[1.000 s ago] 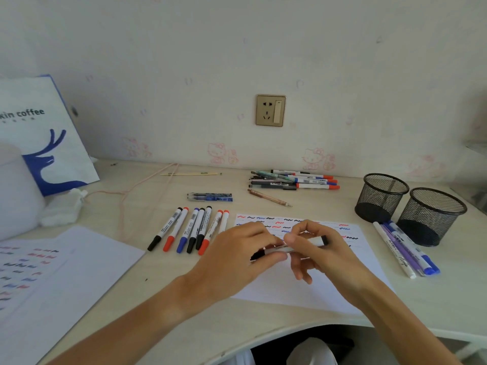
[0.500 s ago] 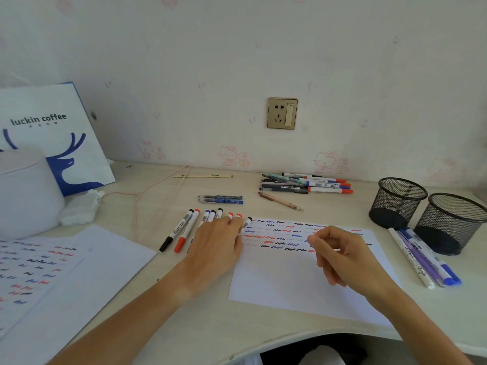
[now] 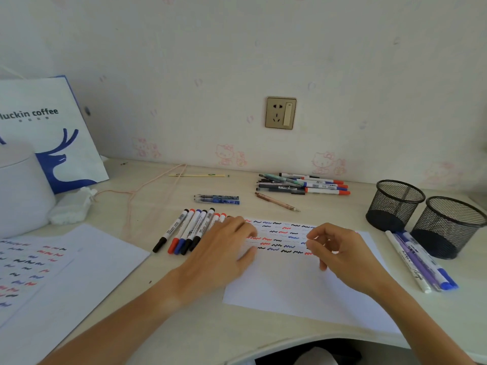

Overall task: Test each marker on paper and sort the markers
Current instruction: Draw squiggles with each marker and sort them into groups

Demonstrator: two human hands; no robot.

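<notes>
From the head camera, the left hand (image 3: 224, 248) lies palm down with its fingers straight and close together, resting on the right end of the row of markers (image 3: 188, 230) and on the left edge of the test paper (image 3: 303, 291); it pinches nothing. The right hand (image 3: 340, 251) hovers over the sheet's upper right part with its fingers loosely curled, thumb and forefinger near each other; whether anything sits between them cannot be told.

The left hand covers the nearest markers, so only their caps show past its knuckles. The row lies just left of that hand, each marker's long axis slanting from near-left to far-right, with black, red and blue ends toward the person.

Beyond both hands a pile of pens (image 3: 303, 183) lies lengthwise along the wall, with a brown pen (image 3: 276, 202) in front of it. Right of the right hand stand two mesh pen cups (image 3: 395, 204), and purple and blue markers (image 3: 421, 262) lie beside them. Far left of the left hand lies a scribbled sheet (image 3: 39, 264).
</notes>
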